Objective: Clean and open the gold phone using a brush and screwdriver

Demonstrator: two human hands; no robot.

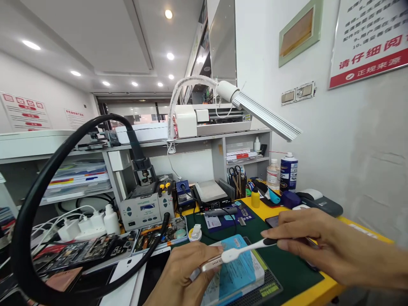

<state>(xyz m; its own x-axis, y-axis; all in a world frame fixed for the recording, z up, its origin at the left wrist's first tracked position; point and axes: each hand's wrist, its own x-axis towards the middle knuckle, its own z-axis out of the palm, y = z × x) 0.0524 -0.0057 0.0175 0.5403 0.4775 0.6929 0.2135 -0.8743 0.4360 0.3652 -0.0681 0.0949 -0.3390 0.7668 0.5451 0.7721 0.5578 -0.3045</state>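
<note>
My left hand (178, 276) holds a slim phone (211, 264) by its edge, low in the middle of the view. My right hand (321, 246) grips a white brush with a black handle (245, 250). The brush head rests against the phone's upper edge. Under both lies a blue packet (237, 272) on a dark green work mat (287, 263).
A thick black hose (28, 221) loops up from a grey hot-air station (146, 208) at left. A white desk lamp (264, 114) hangs overhead. Bottles (288, 172), a scissors holder (236, 180), chargers (86, 225) and trays of parts (156, 236) crowd the bench; the wall is at right.
</note>
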